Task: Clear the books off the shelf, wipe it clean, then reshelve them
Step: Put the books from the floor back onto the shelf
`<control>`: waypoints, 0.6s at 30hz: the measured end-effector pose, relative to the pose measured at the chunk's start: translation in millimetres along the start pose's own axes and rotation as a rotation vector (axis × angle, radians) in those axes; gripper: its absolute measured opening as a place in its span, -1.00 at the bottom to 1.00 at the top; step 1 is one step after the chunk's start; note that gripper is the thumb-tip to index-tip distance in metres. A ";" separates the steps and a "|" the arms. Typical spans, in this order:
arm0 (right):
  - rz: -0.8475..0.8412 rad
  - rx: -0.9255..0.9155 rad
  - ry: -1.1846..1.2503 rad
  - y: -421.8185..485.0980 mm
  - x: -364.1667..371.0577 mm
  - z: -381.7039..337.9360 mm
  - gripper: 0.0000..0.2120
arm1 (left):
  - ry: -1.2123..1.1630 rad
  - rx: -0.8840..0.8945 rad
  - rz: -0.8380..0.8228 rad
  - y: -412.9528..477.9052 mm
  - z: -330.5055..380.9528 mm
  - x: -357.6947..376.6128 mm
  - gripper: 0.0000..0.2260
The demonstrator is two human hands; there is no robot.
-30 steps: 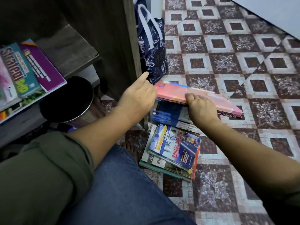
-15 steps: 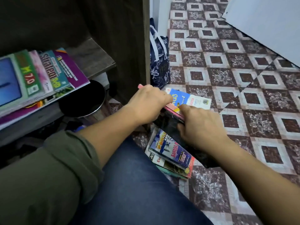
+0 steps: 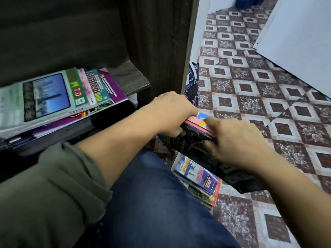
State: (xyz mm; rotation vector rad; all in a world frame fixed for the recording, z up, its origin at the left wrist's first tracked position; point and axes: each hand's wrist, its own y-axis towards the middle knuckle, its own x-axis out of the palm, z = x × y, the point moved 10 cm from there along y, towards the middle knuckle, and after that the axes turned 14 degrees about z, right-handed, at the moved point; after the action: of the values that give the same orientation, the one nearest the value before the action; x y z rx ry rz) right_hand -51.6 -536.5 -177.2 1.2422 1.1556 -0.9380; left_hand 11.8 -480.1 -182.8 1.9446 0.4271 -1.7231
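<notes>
The shelf [image 3: 133, 78] is bare only in a strip right of the shelf stack [image 3: 53, 99], hemmed by the upright side panel [image 3: 161, 51]. Before its edge the left hand [image 3: 170, 113] and right hand [image 3: 236, 142] grip a bundle of books [image 3: 193, 138] — filling that gap. A dark bag [image 3: 193, 81] sits just beside the panel; beyond, the floor [image 3: 250, 90] lies open up to a white board [image 3: 295, 42]. The floor stack [image 3: 198, 176] and a knee [image 3: 152, 203] crowd the near side.

Left hand [image 3: 172, 111], right hand [image 3: 238, 140] grip book bundle [image 3: 195, 129] above floor stack [image 3: 198, 178].
</notes>
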 end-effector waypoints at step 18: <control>0.348 -0.284 0.068 90.1 -43.1 -102.9 -0.62 | 0.342 -0.403 0.118 -145.8 -109.6 -108.2 -0.61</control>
State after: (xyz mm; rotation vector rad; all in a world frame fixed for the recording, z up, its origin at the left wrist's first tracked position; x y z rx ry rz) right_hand 13.4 -426.4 -112.3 1.1977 1.0405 -0.4583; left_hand 7.1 -288.5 -91.9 1.9132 0.7049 -1.1249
